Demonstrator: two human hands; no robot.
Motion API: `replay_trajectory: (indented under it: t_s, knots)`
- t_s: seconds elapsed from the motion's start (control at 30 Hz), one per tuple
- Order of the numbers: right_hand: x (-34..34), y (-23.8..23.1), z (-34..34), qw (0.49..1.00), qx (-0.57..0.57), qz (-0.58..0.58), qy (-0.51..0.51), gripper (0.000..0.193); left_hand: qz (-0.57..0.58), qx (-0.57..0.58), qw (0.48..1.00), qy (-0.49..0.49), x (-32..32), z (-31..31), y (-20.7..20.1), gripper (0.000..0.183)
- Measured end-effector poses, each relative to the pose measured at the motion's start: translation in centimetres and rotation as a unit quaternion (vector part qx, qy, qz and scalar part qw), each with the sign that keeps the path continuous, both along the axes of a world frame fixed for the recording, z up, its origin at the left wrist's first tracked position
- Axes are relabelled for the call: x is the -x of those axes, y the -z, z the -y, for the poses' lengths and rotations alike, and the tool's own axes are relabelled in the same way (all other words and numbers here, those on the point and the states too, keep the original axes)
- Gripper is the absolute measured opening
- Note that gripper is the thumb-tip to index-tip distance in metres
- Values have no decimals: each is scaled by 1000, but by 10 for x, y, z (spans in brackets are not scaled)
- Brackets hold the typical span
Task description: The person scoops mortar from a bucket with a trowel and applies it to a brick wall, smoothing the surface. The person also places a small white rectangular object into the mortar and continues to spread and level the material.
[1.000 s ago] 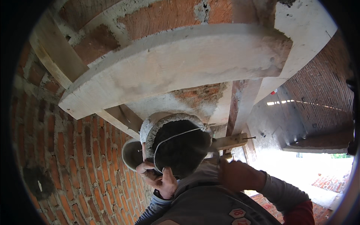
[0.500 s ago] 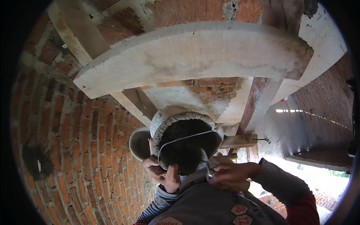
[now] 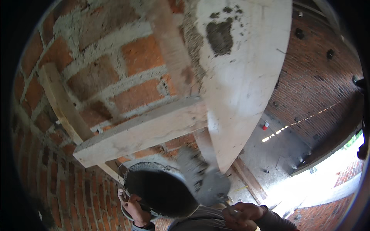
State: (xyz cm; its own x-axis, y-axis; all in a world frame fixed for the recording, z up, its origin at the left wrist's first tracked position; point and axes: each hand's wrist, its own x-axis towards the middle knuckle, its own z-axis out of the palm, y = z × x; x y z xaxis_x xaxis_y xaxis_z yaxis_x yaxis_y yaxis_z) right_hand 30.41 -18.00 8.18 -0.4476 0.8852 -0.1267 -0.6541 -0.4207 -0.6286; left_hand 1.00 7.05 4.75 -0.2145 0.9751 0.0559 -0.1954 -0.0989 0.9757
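At the lower middle, a round bucket (image 3: 152, 166) tilts, its rim crusted with grey mortar and its inside dark. My left hand (image 3: 138, 211) grips the bucket at its left side, close to the thin wire handle (image 3: 119, 173). To the right of the bucket, my right hand (image 3: 243, 215) is closed round the handle of a trowel (image 3: 216, 188). The trowel's grey blade is raised beside the bucket's right rim. Blurred grey mortar (image 3: 189, 163) shows just above the blade; whether it lies on it or behind it, I cannot tell.
A wooden beam (image 3: 142, 131) crosses in front of the brick wall (image 3: 142, 56), joined to upright boards. A white curved panel (image 3: 239, 84) bears a wet mortar patch (image 3: 219, 36). Far below at right are a floor (image 3: 283, 144) and a small red-and-white object (image 3: 265, 125).
My view has swung right, bringing in the white panel and floor. The trowel has come out of the bucket and now shows its blade. The bucket now sits lower and more tilted.
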Motion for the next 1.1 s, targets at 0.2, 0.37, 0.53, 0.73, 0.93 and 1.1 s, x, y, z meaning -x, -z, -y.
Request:
replay_trajectory:
  t_s: [0.2, 0.37, 0.53, 0.73, 0.93, 1.1]
  knots:
    - [14, -90, -15, 751, -238, 303, 537, 13, -93, -71, 992, 42, 2, -23, 10, 36]
    - [-38, -101, -108, 315, -220, 265, 884, 15, -14, 10, 998, 57, -16, -16, -12, 32]
    - [-99, -75, -184, 160, -268, 296, 903, 15, 15, 2, 999, 36, -31, -10, -20, 37]
    - [-126, 15, -192, 265, -90, 753, 595, 10, -16, 34, 997, 62, -19, -16, -17, 44]
    - [-54, 46, -61, 620, -164, 544, 541, 10, 43, 15, 996, 83, -17, -2, -21, 49]
    - [-36, -18, -6, 784, -195, 570, 153, 16, 51, -72, 987, 138, -33, 8, -32, 54]
